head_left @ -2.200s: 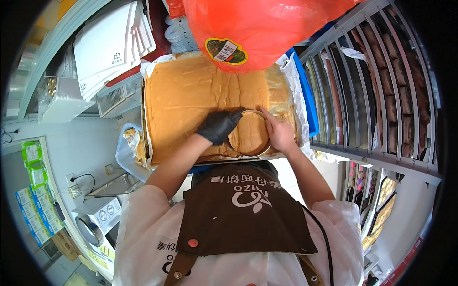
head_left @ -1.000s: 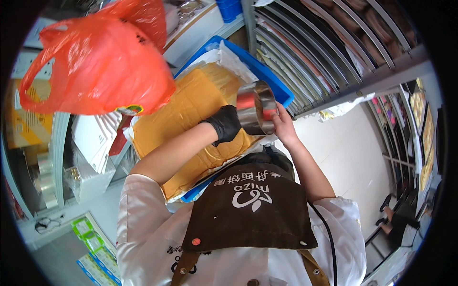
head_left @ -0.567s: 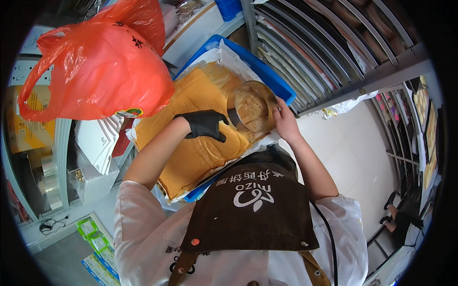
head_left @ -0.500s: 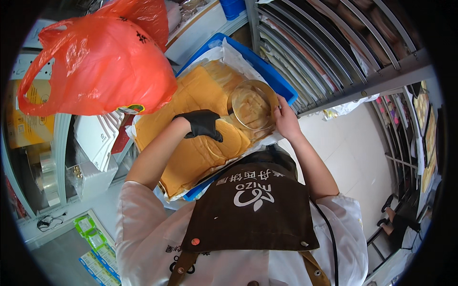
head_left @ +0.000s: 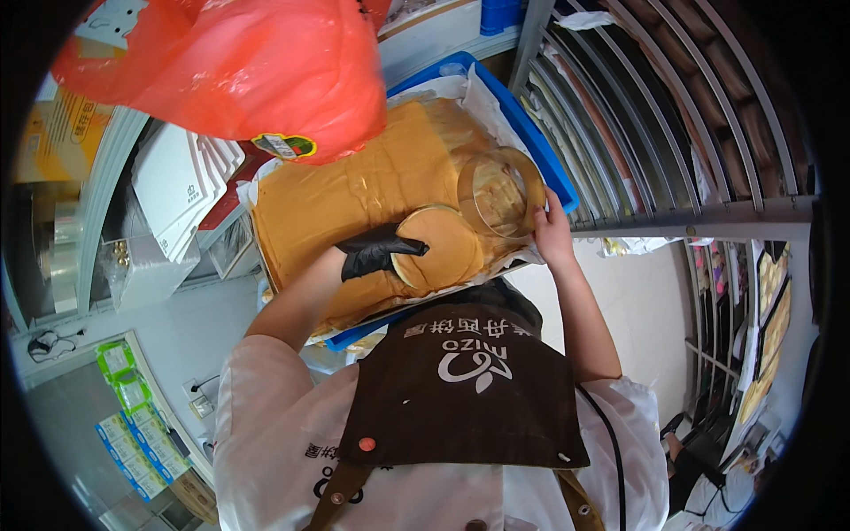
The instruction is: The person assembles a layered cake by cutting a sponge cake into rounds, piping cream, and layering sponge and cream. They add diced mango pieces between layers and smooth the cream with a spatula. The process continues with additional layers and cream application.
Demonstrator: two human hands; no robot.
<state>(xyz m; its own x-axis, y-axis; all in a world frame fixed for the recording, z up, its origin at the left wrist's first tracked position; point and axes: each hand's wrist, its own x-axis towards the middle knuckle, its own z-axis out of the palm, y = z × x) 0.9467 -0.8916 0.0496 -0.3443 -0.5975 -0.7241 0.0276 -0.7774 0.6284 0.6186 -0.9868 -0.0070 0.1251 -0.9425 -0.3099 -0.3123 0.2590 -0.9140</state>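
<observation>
Lifting clear since half a second ago: the round cutter ring, gripped by the bare right hand, now tilts up off the sheet cake. A cut cake disc has come into view just below the ring. The gloved left hand has slid down, fingers closed on the disc's edge. Blue tray under the cake. Red plastic bag hangs above the left hand, covering the cake's far end. Metal rack beyond the right hand.

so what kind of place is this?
Likely a bakery back room: a large sheet cake in a lined blue tray, a tall rack of trays alongside, and the person wears an apron.
</observation>
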